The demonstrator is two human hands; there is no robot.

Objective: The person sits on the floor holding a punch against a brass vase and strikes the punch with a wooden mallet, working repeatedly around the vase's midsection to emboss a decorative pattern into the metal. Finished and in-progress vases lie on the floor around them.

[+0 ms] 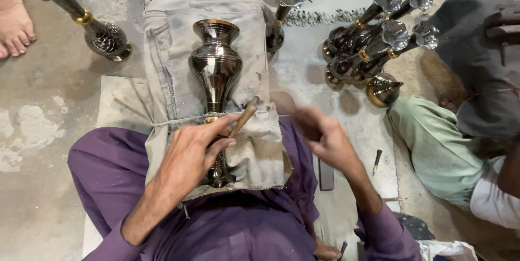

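A dark polished metal vase (215,69) with brass rings lies on a grey cloth (176,50) spread over my lap. My left hand (192,150) presses on the vase's narrow stem and holds a wooden-handled tool (243,119) against it. To the right, my right hand (325,136) hovers over my thigh, blurred, with fingers curled; whether it holds anything cannot be told. I wear purple clothes (244,228).
Several dark vases (374,39) lie piled at the upper right, and one vase (89,23) lies at the upper left beside a bare foot (13,23). Another person in green trousers (433,142) sits at the right. A small tool (377,161) lies on the floor.
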